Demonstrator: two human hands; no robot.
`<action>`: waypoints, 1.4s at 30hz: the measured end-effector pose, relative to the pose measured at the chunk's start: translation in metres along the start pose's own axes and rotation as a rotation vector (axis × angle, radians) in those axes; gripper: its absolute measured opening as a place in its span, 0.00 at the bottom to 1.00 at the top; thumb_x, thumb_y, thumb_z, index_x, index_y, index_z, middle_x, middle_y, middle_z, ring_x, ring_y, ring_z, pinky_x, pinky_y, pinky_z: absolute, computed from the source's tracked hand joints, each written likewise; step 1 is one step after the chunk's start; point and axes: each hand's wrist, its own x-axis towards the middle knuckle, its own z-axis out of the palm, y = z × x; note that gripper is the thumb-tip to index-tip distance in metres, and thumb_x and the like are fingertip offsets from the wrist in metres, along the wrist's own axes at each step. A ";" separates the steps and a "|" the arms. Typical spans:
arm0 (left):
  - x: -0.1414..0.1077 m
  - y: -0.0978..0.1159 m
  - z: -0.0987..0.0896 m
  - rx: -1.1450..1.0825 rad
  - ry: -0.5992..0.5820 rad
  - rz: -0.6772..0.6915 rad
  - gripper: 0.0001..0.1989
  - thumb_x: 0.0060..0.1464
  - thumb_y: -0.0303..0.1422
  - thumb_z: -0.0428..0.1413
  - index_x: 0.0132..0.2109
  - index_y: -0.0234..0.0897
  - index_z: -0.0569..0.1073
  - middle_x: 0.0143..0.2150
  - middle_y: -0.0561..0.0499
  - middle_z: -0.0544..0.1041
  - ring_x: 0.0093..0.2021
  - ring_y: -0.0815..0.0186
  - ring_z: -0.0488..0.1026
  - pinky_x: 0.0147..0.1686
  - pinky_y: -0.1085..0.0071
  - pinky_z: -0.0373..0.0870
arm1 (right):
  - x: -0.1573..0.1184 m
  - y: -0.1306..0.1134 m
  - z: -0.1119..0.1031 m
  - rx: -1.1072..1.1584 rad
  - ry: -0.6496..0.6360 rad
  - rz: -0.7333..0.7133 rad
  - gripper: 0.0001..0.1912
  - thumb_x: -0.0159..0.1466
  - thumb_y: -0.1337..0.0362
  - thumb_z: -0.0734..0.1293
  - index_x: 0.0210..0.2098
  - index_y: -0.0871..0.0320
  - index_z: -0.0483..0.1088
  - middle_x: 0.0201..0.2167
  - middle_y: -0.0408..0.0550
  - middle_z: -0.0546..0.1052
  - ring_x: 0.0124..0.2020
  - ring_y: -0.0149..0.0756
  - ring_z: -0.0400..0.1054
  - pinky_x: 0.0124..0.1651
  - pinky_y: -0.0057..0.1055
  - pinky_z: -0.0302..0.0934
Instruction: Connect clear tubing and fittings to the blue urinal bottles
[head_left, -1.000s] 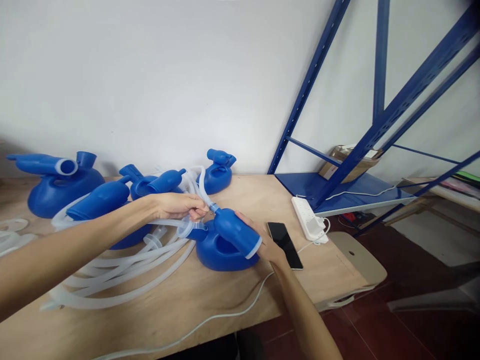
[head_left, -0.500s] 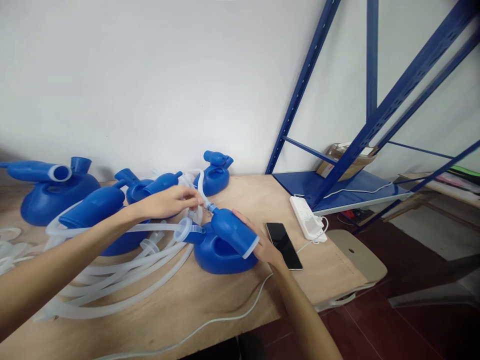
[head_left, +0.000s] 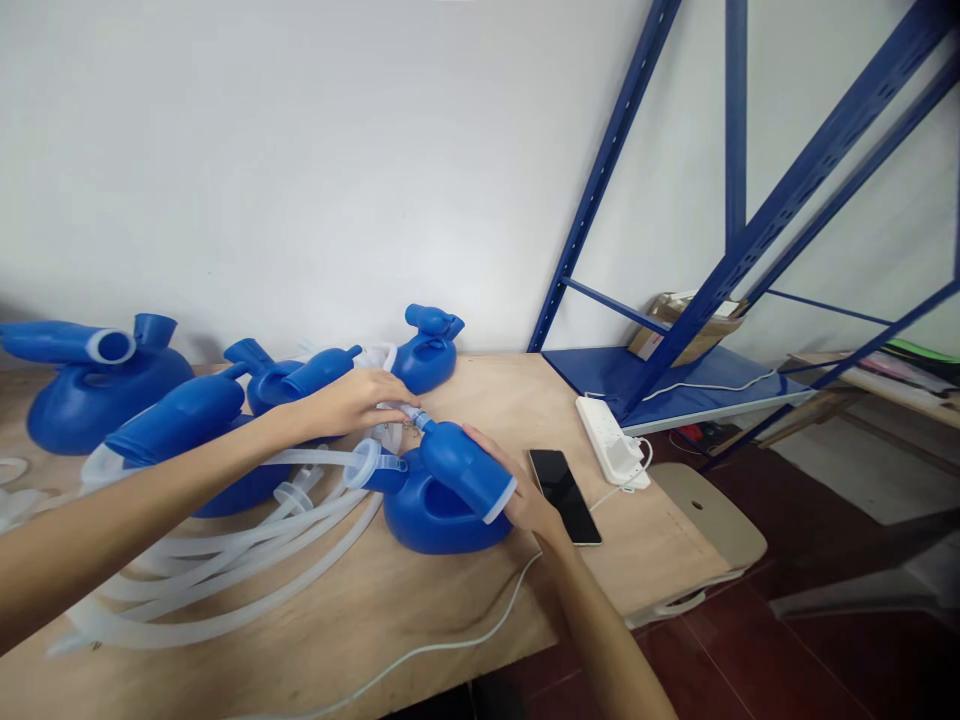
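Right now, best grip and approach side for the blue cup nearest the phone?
I'd take the blue cup by its round barrel, from the right, where the right hand is. It lies tilted, wide mouth toward the picture's lower right; the left hand and clear tube crowd its narrow tip.

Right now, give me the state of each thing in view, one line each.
Held blue cup: tilted, mouth open.
Clear tube: apparently fitted to the cup's narrow tip.
Left hand: closed on the tube.
Right hand: closed around the cup.
Nearest blue jug: standing.
Phone: flat, screen dark.
Power strip: adapter plugged in.
Cardboard box: apparently open.
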 end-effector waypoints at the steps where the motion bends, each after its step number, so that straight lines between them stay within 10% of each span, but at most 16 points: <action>1: -0.001 0.000 0.002 0.031 0.017 0.011 0.17 0.72 0.41 0.54 0.53 0.37 0.81 0.49 0.44 0.86 0.49 0.59 0.81 0.51 0.67 0.74 | -0.001 0.001 0.000 -0.005 -0.005 0.007 0.34 0.76 0.43 0.53 0.77 0.47 0.56 0.74 0.46 0.65 0.75 0.50 0.58 0.78 0.52 0.53; 13: 0.010 0.004 -0.011 0.085 -0.148 -0.006 0.18 0.72 0.34 0.45 0.41 0.40 0.79 0.42 0.45 0.82 0.44 0.60 0.76 0.70 0.52 0.53 | -0.001 -0.001 -0.002 0.007 -0.021 0.054 0.34 0.75 0.41 0.54 0.75 0.47 0.59 0.70 0.47 0.71 0.75 0.50 0.58 0.79 0.53 0.50; 19: 0.015 0.006 -0.017 -0.299 -0.278 -0.286 0.14 0.65 0.43 0.57 0.43 0.37 0.79 0.42 0.44 0.81 0.41 0.59 0.76 0.44 0.66 0.70 | 0.000 0.006 0.000 0.062 -0.018 0.004 0.34 0.75 0.42 0.57 0.76 0.45 0.58 0.74 0.45 0.66 0.75 0.51 0.59 0.78 0.52 0.52; 23: 0.020 0.007 -0.032 -0.632 -0.502 -0.463 0.19 0.61 0.48 0.62 0.49 0.38 0.82 0.46 0.44 0.83 0.46 0.57 0.79 0.47 0.69 0.72 | -0.001 0.012 0.002 0.143 -0.011 -0.047 0.32 0.75 0.43 0.59 0.75 0.42 0.59 0.75 0.43 0.65 0.75 0.49 0.60 0.77 0.50 0.55; 42: 0.046 -0.024 -0.022 -0.886 -0.662 -0.511 0.18 0.49 0.48 0.70 0.31 0.37 0.82 0.24 0.49 0.77 0.24 0.67 0.67 0.28 0.70 0.66 | -0.008 0.018 0.002 0.013 0.017 0.041 0.34 0.74 0.44 0.57 0.77 0.39 0.54 0.75 0.38 0.62 0.76 0.51 0.57 0.78 0.52 0.54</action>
